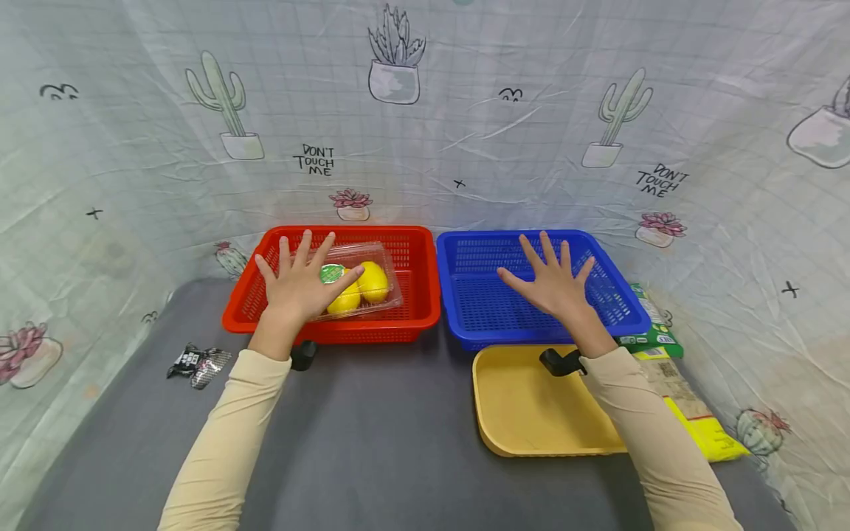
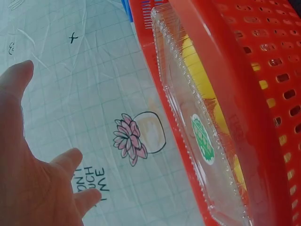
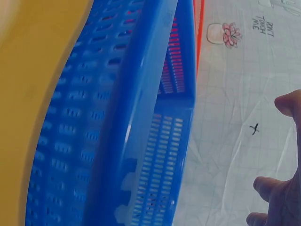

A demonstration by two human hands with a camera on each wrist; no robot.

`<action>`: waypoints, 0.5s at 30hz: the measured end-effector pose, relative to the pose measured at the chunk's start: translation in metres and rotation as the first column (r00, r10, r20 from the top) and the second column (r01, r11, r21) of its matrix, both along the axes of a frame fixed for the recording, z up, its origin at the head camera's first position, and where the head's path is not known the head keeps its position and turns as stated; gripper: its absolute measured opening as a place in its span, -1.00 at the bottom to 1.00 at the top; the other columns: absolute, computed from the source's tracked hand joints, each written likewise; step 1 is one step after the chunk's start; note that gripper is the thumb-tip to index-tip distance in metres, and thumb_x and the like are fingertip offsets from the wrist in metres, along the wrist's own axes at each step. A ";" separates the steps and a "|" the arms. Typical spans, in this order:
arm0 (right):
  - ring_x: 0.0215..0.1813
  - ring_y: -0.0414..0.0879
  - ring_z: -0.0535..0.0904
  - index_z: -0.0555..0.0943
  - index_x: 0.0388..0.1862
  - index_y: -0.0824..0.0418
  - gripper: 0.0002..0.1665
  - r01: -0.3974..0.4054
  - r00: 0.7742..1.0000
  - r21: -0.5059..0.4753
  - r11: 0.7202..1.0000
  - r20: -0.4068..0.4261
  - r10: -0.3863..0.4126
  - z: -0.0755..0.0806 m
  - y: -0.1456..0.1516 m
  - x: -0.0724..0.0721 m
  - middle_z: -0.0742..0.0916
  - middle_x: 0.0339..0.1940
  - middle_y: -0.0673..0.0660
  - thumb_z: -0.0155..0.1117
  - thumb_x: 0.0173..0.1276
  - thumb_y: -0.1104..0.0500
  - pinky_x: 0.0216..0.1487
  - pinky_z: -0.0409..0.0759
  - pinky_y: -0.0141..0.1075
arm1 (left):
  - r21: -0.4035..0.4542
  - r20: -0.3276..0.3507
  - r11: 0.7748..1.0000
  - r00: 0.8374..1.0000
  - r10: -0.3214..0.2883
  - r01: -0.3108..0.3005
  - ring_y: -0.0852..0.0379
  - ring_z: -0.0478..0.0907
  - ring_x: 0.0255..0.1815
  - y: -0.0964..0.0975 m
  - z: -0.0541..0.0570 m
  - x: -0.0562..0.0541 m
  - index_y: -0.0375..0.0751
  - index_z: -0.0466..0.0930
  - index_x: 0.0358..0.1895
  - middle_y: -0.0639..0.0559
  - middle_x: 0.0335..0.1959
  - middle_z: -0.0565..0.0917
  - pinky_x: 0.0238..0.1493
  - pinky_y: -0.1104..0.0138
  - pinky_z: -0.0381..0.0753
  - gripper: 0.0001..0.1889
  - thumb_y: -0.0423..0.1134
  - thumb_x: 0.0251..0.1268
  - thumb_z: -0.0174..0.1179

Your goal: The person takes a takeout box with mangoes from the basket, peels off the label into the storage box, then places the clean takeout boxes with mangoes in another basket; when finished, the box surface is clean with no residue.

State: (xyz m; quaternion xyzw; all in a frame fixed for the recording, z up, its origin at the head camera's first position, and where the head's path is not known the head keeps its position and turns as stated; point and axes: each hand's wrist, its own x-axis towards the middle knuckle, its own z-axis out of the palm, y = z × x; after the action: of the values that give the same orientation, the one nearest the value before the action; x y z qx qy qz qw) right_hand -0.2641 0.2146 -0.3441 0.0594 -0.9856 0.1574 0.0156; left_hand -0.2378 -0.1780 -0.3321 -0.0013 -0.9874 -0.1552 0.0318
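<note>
My left hand (image 1: 296, 287) hovers above the red basket (image 1: 413, 324) with its fingers spread straight. Inside that basket lies a clear plastic box (image 2: 181, 117) with a green label, holding yellow round fruit (image 1: 374, 282); the hand partly covers it in the head view. Over the blue basket (image 1: 458, 310) my right hand (image 1: 556, 286) is held up, fingers spread and nothing in its grasp. In both wrist views the hands (image 2: 33, 179) (image 3: 284, 188) appear apart from the basket rims.
A yellow tray (image 1: 531, 413) stands in front of the blue basket. Right of it lie a green packet (image 1: 654, 339) and a yellow-and-brown bag (image 1: 690, 405), partly hidden by the right sleeve. Small black and silver wrappers (image 1: 199, 365) lie at left. A patterned cloth (image 1: 451, 133) hangs behind.
</note>
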 end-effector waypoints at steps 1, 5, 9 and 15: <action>0.54 0.33 -0.48 -0.18 0.62 -0.11 0.10 -0.002 1.000 -0.001 1.000 -0.001 0.002 0.000 -0.001 0.000 -0.18 0.62 0.19 -0.24 0.26 -0.61 0.22 -0.69 0.44 | -0.004 -0.003 1.000 1.000 -0.001 0.001 -0.39 -0.50 0.53 0.000 0.000 0.001 0.17 -0.23 0.59 -0.20 0.59 -0.26 0.25 -0.37 -0.71 0.01 0.61 0.14 -0.31; 0.55 0.33 -0.47 -0.18 0.62 -0.12 0.10 -0.007 1.000 0.000 1.000 0.001 0.007 -0.002 -0.006 -0.001 -0.17 0.62 0.19 -0.26 0.26 -0.61 0.24 -0.68 0.43 | -0.019 -0.026 1.000 1.000 0.002 -0.003 -0.39 -0.48 0.53 -0.002 0.000 0.003 0.17 -0.24 0.59 -0.23 0.59 -0.24 0.25 -0.39 -0.69 0.00 0.59 0.16 -0.29; 0.54 0.33 -0.47 -0.19 0.62 -0.11 0.10 -0.013 1.000 -0.019 1.000 -0.006 0.013 -0.004 -0.012 0.000 -0.17 0.62 0.19 -0.25 0.27 -0.61 0.24 -0.70 0.41 | -0.010 -0.059 1.000 0.998 0.009 -0.010 -0.38 -0.45 0.54 -0.004 -0.002 0.006 0.19 -0.21 0.59 -0.22 0.59 -0.21 0.26 -0.40 -0.66 -0.01 0.58 0.16 -0.25; 0.55 0.31 -0.46 -0.17 0.62 -0.12 0.09 -0.033 0.999 -0.044 0.999 -0.026 0.032 -0.005 -0.025 0.004 -0.17 0.63 0.15 -0.25 0.27 -0.61 0.25 -0.69 0.41 | 0.023 -0.089 1.000 0.996 0.007 -0.005 -0.36 -0.42 0.55 -0.004 -0.009 0.012 0.20 -0.14 0.59 -0.19 0.60 -0.18 0.25 -0.38 -0.69 -0.04 0.55 0.17 -0.18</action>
State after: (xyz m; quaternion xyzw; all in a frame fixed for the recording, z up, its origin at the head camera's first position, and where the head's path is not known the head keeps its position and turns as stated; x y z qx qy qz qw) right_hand -0.2601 0.1899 -0.3488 0.0770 -0.9805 0.1785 0.0270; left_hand -0.2254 -0.1824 -0.3415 -0.0051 -0.9831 -0.1663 0.0764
